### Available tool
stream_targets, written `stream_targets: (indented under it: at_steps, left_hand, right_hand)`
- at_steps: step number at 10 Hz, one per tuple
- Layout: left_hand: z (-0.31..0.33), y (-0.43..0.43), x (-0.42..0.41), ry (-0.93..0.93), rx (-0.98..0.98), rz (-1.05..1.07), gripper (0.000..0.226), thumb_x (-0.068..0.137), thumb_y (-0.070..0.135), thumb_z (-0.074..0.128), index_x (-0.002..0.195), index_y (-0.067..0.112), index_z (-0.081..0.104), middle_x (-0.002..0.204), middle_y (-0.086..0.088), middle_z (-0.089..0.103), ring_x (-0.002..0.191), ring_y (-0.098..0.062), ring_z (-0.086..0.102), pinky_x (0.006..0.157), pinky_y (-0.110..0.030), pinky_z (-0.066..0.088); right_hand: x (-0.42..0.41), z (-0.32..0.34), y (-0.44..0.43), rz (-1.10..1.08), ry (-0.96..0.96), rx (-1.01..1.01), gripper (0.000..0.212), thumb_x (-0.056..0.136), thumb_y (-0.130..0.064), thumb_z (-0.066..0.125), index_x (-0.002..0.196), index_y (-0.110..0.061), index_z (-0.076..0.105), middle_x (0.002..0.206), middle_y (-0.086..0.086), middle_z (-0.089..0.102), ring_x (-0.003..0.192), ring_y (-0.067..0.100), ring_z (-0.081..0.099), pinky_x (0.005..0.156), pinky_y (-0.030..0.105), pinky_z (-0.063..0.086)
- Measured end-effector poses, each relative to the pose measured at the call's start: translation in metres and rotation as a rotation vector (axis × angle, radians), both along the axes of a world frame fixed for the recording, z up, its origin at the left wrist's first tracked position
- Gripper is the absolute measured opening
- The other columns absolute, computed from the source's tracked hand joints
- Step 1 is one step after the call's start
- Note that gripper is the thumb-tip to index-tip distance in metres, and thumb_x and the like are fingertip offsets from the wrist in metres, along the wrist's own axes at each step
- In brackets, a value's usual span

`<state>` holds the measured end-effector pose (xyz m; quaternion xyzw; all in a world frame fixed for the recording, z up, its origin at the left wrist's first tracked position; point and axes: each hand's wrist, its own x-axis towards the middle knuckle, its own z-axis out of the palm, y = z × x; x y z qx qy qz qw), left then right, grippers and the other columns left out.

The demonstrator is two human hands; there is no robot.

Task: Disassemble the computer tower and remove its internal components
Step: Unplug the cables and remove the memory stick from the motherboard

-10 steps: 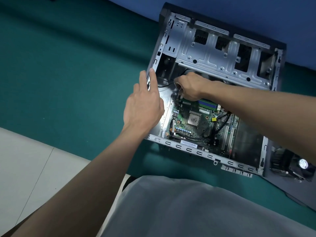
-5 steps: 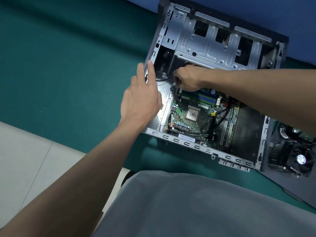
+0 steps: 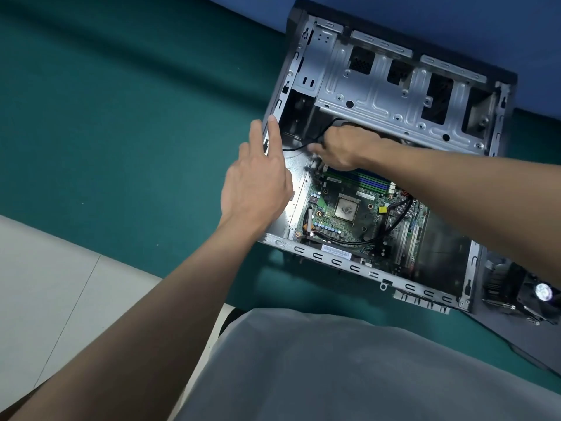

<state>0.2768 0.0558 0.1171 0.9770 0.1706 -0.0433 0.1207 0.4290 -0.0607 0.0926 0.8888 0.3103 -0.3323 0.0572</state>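
Note:
The open computer tower [image 3: 376, 86] lies on its side on the green mat, its metal drive cage at the far end. Inside sits the green motherboard [image 3: 361, 217] with a bare CPU, memory sticks and black cables. My left hand [image 3: 258, 183] rests flat on the case's left wall, fingers spread, index fingertip on the rim. My right hand [image 3: 343, 147] reaches into the case at the motherboard's far left corner, fingers closed around a black cable [image 3: 296, 148] that loops toward the left wall. Its fingertips are hidden.
A removed cooler with fan [image 3: 522, 293] lies on a dark panel at the right of the case. Green mat [image 3: 121, 117] covers the surface to the left. A white surface [image 3: 45, 284] lies at the near left. My grey shirt fills the bottom.
My right hand has stayed at the motherboard's far left corner. My left hand stays on the case's left wall. The view has shifted slightly.

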Motion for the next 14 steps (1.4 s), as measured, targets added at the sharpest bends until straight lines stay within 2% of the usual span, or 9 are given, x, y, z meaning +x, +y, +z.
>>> stream_targets:
  at_steps: [2,4,6,7,9,10,11,13,14]
  left_hand:
    - [-0.0002,0.0001,0.0008,0.007,0.0,0.001,0.071,0.091,0.021,0.046,0.151,0.006,0.013,0.153,-0.016,0.02,0.107,-0.033,0.048,0.064,-0.036,0.031]
    - [-0.0001,-0.0002,-0.0001,0.01,0.0,-0.002,0.071,0.091,0.022,0.046,0.152,0.006,0.012,0.153,-0.016,0.019,0.108,-0.033,0.048,0.065,-0.036,0.031]
    - [-0.0009,0.0,0.0001,0.011,0.004,0.002,0.071,0.091,0.022,0.045,0.151,0.006,0.012,0.153,-0.016,0.02,0.108,-0.033,0.048,0.064,-0.037,0.031]
    - [-0.001,0.0001,0.0003,0.012,0.004,0.003,0.071,0.091,0.022,0.046,0.151,0.006,0.012,0.153,-0.016,0.02,0.107,-0.033,0.048,0.064,-0.037,0.031]
    - [-0.0007,0.0002,0.0001,0.008,0.004,0.003,0.071,0.091,0.022,0.046,0.151,0.006,0.013,0.153,-0.016,0.02,0.107,-0.033,0.048,0.064,-0.036,0.031]
    - [-0.0006,0.0007,0.0001,0.011,0.0,0.002,0.071,0.091,0.022,0.046,0.151,0.006,0.013,0.153,-0.016,0.02,0.107,-0.033,0.048,0.064,-0.036,0.031]
    - [-0.0014,0.0002,-0.0004,0.014,0.0,0.0,0.071,0.091,0.023,0.047,0.151,0.006,0.012,0.153,-0.016,0.02,0.108,-0.033,0.048,0.064,-0.036,0.031]
    - [-0.0012,0.0,-0.0003,0.011,-0.001,0.002,0.071,0.091,0.023,0.046,0.151,0.006,0.013,0.152,-0.016,0.021,0.107,-0.032,0.048,0.063,-0.036,0.032]
    - [-0.001,0.0003,-0.0005,0.008,-0.001,0.001,0.071,0.091,0.023,0.046,0.151,0.006,0.013,0.152,-0.016,0.021,0.108,-0.033,0.048,0.064,-0.036,0.031]
  right_hand:
    - [-0.0089,-0.0027,-0.0035,-0.043,0.012,0.1,0.016,0.083,-0.004,0.052,0.09,-0.017,0.058,0.096,0.007,0.061,0.084,0.027,0.058,0.073,0.042,0.054]
    - [-0.0087,-0.0041,-0.0015,-0.003,-0.14,-0.011,0.038,0.098,-0.046,0.034,0.094,-0.013,0.052,0.087,0.006,0.054,0.079,0.026,0.052,0.069,0.038,0.042]
    - [-0.0088,-0.0003,0.0,-0.007,-0.01,0.051,0.01,0.086,-0.012,0.052,0.093,-0.019,0.052,0.091,0.005,0.058,0.081,0.025,0.053,0.064,0.035,0.041]
    - [-0.0098,-0.002,-0.0013,-0.004,-0.078,-0.047,0.037,0.094,-0.054,0.04,0.093,-0.018,0.049,0.081,0.0,0.05,0.081,0.023,0.052,0.067,0.035,0.041]
    - [-0.0073,-0.0065,-0.0034,-0.006,-0.083,0.085,0.014,0.083,-0.006,0.049,0.09,-0.015,0.058,0.08,0.007,0.057,0.07,0.024,0.053,0.057,0.032,0.04]
    - [-0.0084,-0.0062,-0.0029,-0.012,-0.032,0.101,0.006,0.086,-0.017,0.052,0.091,-0.02,0.054,0.088,0.004,0.06,0.079,0.026,0.056,0.061,0.034,0.042]
    - [-0.0081,-0.01,-0.0024,-0.02,-0.133,0.022,0.05,0.095,-0.06,0.031,0.086,-0.015,0.052,0.079,0.002,0.055,0.07,0.021,0.055,0.064,0.035,0.044]
    - [-0.0071,-0.005,-0.0017,0.02,-0.148,0.032,0.009,0.085,-0.007,0.046,0.082,-0.011,0.053,0.087,0.012,0.056,0.067,0.024,0.051,0.059,0.034,0.039]
    - [-0.0085,-0.0046,-0.0016,0.019,-0.133,0.043,0.019,0.092,-0.026,0.045,0.098,-0.009,0.05,0.091,0.008,0.056,0.076,0.027,0.052,0.063,0.036,0.041]
